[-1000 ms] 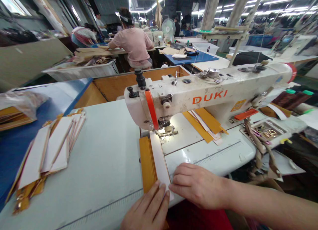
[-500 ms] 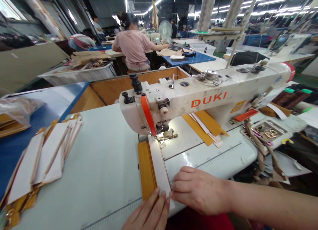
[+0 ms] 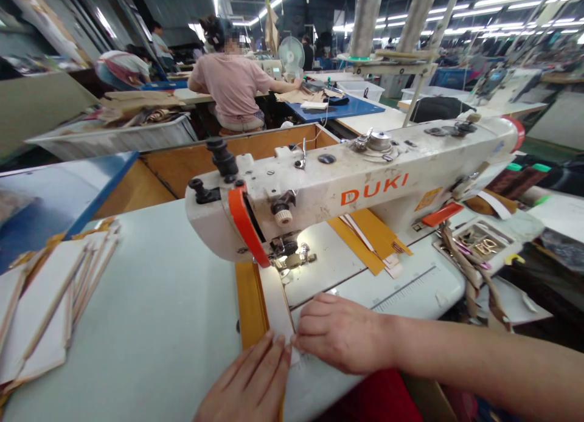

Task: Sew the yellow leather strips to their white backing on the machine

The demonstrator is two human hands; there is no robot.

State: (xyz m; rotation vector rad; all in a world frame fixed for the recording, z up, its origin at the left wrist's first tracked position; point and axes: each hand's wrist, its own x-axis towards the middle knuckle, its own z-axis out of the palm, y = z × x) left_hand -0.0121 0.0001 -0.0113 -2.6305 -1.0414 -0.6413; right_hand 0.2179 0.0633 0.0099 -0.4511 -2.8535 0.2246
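Note:
A white strip (image 3: 277, 306) lies on the machine bed, its far end under the needle area of the sewing machine (image 3: 319, 185). Beside it on the left are mustard strips (image 3: 250, 303). My left hand (image 3: 253, 379) rests flat over the near ends of both, fingers stretched out. At the right edge of the white strip, my right hand (image 3: 340, 331) has its fingers curled and pressed together, the thumb side against the strip's edge; its fingertips are partly hidden.
White and mustard pieces (image 3: 50, 300) are stacked at the left. More mustard strips (image 3: 365, 233) lie behind the needle area. A tray of small metal parts (image 3: 486, 242) sits at the right. A person in pink (image 3: 230, 84) sits beyond.
The view has shifted, so the machine appears larger and further left. The white strip's near end and both hands sit closer to the needle area, and more of the strip is under the machine head.

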